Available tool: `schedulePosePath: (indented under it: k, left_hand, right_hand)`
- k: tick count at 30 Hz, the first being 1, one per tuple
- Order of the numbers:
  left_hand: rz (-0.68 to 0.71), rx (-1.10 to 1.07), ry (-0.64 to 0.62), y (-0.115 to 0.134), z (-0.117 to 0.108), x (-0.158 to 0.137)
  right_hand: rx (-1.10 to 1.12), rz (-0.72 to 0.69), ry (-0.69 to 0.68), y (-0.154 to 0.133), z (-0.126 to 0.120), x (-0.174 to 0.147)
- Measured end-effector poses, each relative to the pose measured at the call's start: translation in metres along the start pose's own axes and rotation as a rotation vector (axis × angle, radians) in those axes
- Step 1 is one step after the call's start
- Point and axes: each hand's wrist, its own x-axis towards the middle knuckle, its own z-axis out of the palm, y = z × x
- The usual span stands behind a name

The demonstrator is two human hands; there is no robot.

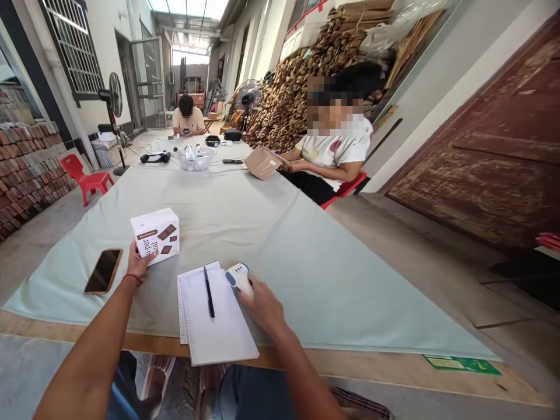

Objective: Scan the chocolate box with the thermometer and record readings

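My left hand (pixel 139 260) is closed on the lower left part of a white box (pixel 168 242) printed with brown rectangles; the box stands on the table cloth. In my right hand (pixel 263 303) is a white and blue infrared thermometer (pixel 238 276), gripped by its handle just above the cloth or resting on it, I cannot tell which. Between my hands lies a stack of paper sheets (pixel 223 335), with a black pen (pixel 209 291) across the top one. Left of the box a smartphone (pixel 103 271) with a dark screen lies flat.
A pale green cloth (pixel 350 291) covers the long table. Farther along are a clear plastic bowl (pixel 195 160) with bottles, a black headset (pixel 155 157) and a dark phone (pixel 232 161). At the right edge a seated person holds a cardboard piece (pixel 262 163); another person sits at the far end.
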Motion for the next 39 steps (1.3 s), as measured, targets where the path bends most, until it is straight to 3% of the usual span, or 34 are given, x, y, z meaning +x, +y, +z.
schedulePosePath:
  k: [4, 7, 9, 14, 18, 25, 39]
  left_hand:
    - [-0.046, -0.066, 0.05, 0.008, -0.007, -0.014]
    - [-0.032, -0.088, 0.009, 0.007, -0.014, -0.036]
    - [-0.051, -0.067, -0.038, 0.002, -0.017, -0.052]
    - [0.015, 0.092, -0.101, -0.007, -0.021, -0.074]
    - [0.118, 0.205, -0.127, -0.009, -0.02, -0.075]
    - [0.125, 0.268, -0.135, -0.009, -0.02, -0.077]
    - [0.113, 0.227, -0.127, 0.001, -0.018, -0.08]
  right_hand:
    - [0.698, -0.077, 0.071, -0.03, -0.008, -0.019]
    - [1.061, -0.098, -0.158, -0.065, -0.007, -0.034]
    - [1.165, -0.08, -0.268, -0.09, -0.001, -0.04]
    - [1.208, -0.085, -0.352, -0.139, 0.028, -0.039]
    - [1.191, -0.089, -0.319, -0.155, 0.051, -0.028]
    - [1.076, -0.071, -0.279, -0.159, 0.07, -0.017]
    - [1.088, -0.075, -0.277, -0.157, 0.074, -0.018]
